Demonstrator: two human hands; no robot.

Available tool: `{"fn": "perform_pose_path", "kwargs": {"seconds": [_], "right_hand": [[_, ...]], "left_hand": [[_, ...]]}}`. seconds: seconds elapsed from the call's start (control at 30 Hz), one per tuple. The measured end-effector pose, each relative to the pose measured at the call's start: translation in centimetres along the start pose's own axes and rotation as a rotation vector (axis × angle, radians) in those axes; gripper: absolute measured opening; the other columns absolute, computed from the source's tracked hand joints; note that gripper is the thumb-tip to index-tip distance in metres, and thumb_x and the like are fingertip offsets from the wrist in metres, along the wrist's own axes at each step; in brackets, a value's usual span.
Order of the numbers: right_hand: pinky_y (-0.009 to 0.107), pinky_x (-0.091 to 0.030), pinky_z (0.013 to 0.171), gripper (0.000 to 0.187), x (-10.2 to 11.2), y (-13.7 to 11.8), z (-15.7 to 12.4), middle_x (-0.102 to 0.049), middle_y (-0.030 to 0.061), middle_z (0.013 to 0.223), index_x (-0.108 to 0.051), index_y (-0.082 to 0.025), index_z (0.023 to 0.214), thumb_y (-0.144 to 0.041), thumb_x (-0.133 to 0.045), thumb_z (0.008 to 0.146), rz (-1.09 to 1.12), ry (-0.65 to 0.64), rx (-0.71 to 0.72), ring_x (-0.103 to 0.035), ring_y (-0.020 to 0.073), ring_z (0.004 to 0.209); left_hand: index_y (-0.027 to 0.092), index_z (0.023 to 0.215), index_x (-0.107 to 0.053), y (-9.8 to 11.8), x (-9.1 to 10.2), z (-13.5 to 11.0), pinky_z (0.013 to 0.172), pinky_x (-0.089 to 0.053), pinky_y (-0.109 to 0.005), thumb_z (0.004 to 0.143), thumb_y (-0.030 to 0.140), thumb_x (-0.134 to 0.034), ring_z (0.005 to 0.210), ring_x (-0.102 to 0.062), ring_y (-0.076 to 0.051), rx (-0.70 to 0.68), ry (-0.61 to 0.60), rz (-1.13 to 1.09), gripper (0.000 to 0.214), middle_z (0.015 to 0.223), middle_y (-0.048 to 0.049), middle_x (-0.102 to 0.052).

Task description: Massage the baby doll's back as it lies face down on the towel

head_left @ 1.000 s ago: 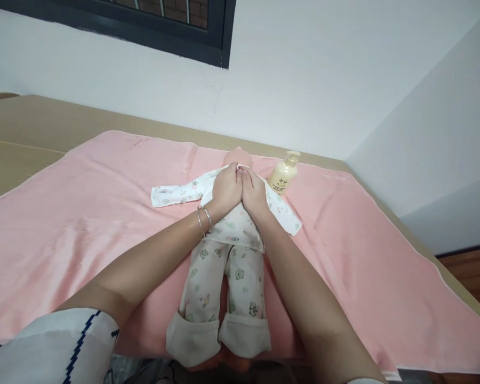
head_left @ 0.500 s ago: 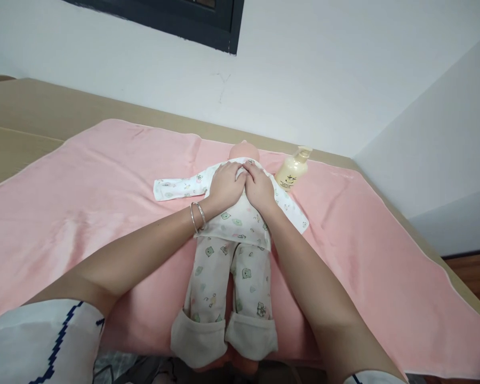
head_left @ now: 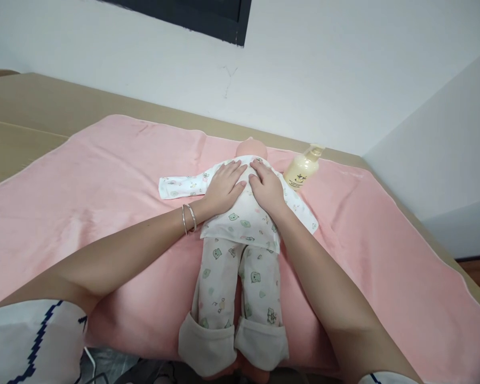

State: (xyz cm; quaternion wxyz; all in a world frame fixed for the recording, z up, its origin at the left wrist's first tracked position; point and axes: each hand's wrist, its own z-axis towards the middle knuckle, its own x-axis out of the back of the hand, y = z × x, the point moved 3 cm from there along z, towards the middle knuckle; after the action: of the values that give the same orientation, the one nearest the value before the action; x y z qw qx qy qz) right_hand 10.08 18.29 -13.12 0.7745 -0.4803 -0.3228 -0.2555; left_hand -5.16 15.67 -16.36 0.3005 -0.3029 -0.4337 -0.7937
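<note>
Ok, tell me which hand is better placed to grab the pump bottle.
Right hand, I'd say: it rests on the printed top, nearer the pump bottle; the left hand lies farther across.

The left hand (head_left: pixel 224 188) and the right hand (head_left: pixel 269 189) are drawing apart, no longer meeting at the thumbs. Both are flattening and sliding outward across the doll's printed top (head_left: pixel 243 220), and a strip of its fabric is opening between them. The dark window frame (head_left: pixel 202 16) is slipping further past the view's upper edge.
</note>
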Motion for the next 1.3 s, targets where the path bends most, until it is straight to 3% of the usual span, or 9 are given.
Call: {"fn": "perform_pose_path", "kwargs": {"seconds": [0.2, 0.3, 0.43, 0.57, 0.73, 0.9, 1.07, 1.17, 1.3], "right_hand": [[0.047, -0.029, 0.138, 0.054, 0.5, -1.0, -0.4, -0.048, 0.0085, 0.161, -0.06, -0.013, 0.15, -0.024, -0.04, 0.101, -0.092, -0.037, -0.038, -0.042, 0.0228, 0.157], [0.057, -0.02, 0.139, 0.06, 0.3, -2.4, -1.4, -0.035, 0.0109, 0.169, -0.049, -0.011, 0.16, -0.024, -0.037, 0.103, -0.225, -0.1, -0.088, -0.031, 0.0289, 0.163], [0.064, -0.021, 0.135, 0.063, -0.6, -5.0, -3.8, -0.025, 0.0172, 0.172, -0.041, -0.007, 0.164, -0.025, -0.037, 0.104, -0.408, -0.122, -0.033, -0.021, 0.0383, 0.164], [0.059, -0.015, 0.138, 0.061, -1.5, -6.6, -5.3, -0.03, 0.013, 0.171, -0.043, -0.007, 0.163, -0.023, -0.034, 0.105, -0.449, -0.181, 0.13, -0.02, 0.0329, 0.165], [0.054, -0.009, 0.141, 0.06, -0.4, -5.1, -3.6, -0.026, 0.0047, 0.173, -0.044, -0.015, 0.164, -0.026, -0.031, 0.106, -0.355, -0.331, 0.189, -0.016, 0.0251, 0.167], [0.055, -0.008, 0.14, 0.067, 1.1, -3.0, -1.7, -0.01, 0.0067, 0.177, -0.028, -0.015, 0.17, -0.04, -0.032, 0.108, -0.324, -0.303, 0.022, -0.006, 0.0276, 0.169], [0.057, -0.019, 0.138, 0.082, 0.9, -4.4, -3.8, -0.007, 0.0263, 0.173, -0.015, 0.004, 0.169, -0.047, -0.034, 0.109, -0.439, -0.27, -0.258, -0.009, 0.0385, 0.167], [0.058, -0.023, 0.136, 0.076, -0.1, -6.3, -5.9, -0.012, 0.0292, 0.171, -0.025, 0.004, 0.167, -0.038, -0.042, 0.107, -0.549, -0.218, -0.15, -0.014, 0.0436, 0.165], [0.061, -0.018, 0.137, 0.062, -1.2, -7.1, -6.6, -0.019, 0.0197, 0.173, -0.041, -0.005, 0.164, -0.028, -0.037, 0.106, -0.535, -0.207, 0.098, -0.016, 0.0385, 0.166]], "left_hand": [[0.019, 0.152, -0.055, -1.1, -0.2, -0.4, 0.137, -0.027, -0.054, 0.106, 0.049, -0.032, 0.158, -0.041, -0.027, -0.107, 0.052, -0.045, 0.06, 0.167, -0.0121, -0.047], [0.018, 0.147, -0.059, -1.2, -0.1, -0.5, 0.136, -0.03, -0.054, 0.105, 0.047, -0.035, 0.155, -0.045, -0.027, -0.107, 0.083, -0.073, 0.056, 0.163, -0.0126, -0.052], [0.018, 0.142, -0.062, -1.5, 0.0, -0.5, 0.135, -0.034, -0.052, 0.103, 0.037, -0.034, 0.151, -0.051, -0.024, -0.096, 0.145, -0.139, 0.051, 0.157, -0.0113, -0.059], [0.017, 0.139, -0.063, -1.9, -0.1, -0.7, 0.132, -0.041, -0.048, 0.101, 0.032, -0.033, 0.146, -0.056, -0.022, -0.059, 0.206, -0.18, 0.051, 0.152, -0.0111, -0.064], [0.016, 0.138, -0.064, -1.6, 0.0, -1.2, 0.136, -0.032, -0.052, 0.096, 0.028, -0.036, 0.15, -0.052, -0.024, 0.061, 0.28, -0.116, 0.052, 0.152, -0.0108, -0.064], [0.013, 0.138, -0.064, -1.0, 0.3, -1.2, 0.137, -0.029, -0.053, 0.097, 0.033, -0.037, 0.148, -0.052, -0.026, 0.123, 0.263, -0.108, 0.053, 0.153, -0.0124, -0.062], [0.014, 0.135, -0.066, -0.9, 0.4, -1.0, 0.13, -0.039, -0.05, 0.095, 0.034, -0.037, 0.141, -0.058, -0.026, 0.135, 0.251, -0.107, 0.053, 0.148, -0.012, -0.066], [0.015, 0.134, -0.066, -0.9, 0.3, -1.0, 0.128, -0.041, -0.048, 0.094, 0.032, -0.037, 0.139, -0.059, -0.025, 0.126, 0.252, -0.09, 0.052, 0.146, -0.0116, -0.067], [0.016, 0.136, -0.064, -1.0, 0.4, -0.9, 0.129, -0.04, -0.048, 0.095, 0.03, -0.035, 0.14, -0.058, -0.025, 0.13, 0.21, -0.037, 0.052, 0.147, -0.0111, -0.066]]}}
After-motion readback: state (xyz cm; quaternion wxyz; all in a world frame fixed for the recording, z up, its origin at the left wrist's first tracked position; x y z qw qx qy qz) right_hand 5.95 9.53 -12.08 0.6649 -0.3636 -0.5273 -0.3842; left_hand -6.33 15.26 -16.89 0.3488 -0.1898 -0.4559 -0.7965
